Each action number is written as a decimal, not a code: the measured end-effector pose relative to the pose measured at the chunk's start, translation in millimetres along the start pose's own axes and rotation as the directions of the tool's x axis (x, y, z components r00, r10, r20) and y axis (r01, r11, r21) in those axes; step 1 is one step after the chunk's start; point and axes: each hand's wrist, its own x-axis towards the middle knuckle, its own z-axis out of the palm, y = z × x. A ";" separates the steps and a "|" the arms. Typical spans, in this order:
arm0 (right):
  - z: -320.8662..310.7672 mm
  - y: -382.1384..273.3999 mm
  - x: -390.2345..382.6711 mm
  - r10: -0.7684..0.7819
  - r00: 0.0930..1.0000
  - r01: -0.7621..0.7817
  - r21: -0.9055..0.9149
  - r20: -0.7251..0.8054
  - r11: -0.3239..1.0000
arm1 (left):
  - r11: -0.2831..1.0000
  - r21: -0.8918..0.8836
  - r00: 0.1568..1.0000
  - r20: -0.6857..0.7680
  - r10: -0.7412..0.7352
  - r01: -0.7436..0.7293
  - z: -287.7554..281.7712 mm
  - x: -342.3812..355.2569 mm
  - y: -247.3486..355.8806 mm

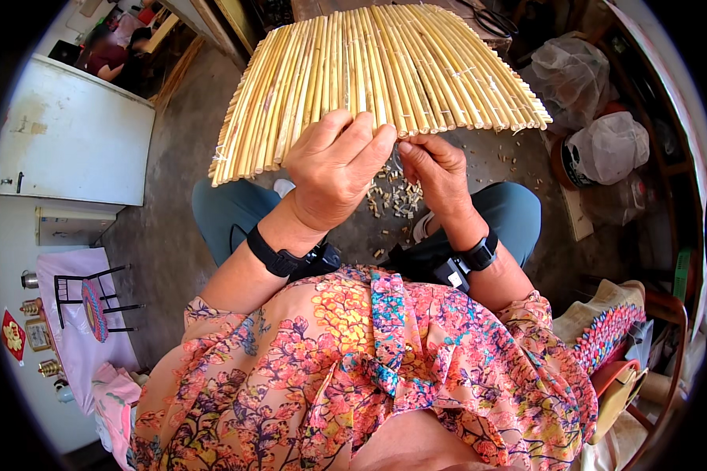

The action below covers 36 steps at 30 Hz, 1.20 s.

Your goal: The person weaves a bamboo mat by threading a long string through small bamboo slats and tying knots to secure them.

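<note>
pos: pale-yellow mat of slim round plant stalks (357, 71), upper ctr of frame, fanning out twd both sides. lies above both hands in pic. stalks' long axis approx top-to-bottom; mat's long span l-r, l end of near edge hanging lower than r.

key rel: row of stalk ends = near edge, runs x-wise right at the fingertips. bare left hand (336, 163) is nearer, overlapping the edge just l of frame ctr; bare right hand (438, 169) just beside it, tip at the edge from below.

lh: fingers bent & bunched on the edge, appears to grip stalk ends; thumb hidden. rh: thumb + forefinger pressed tog.; anything fine betw. them too small to tell.

also: small white thread ties (491, 82) across stalks, upper r; short pale cut stalk bits (401, 202) on grey floor, mid-frame below hands.
</note>
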 end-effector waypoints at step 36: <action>2.2 -9.4 9.2 0.206 0.973 -0.217 0.117 0.100 0.969 | 0.998 -0.063 0.999 0.038 -0.021 0.023 5.2 -18.3 -2.3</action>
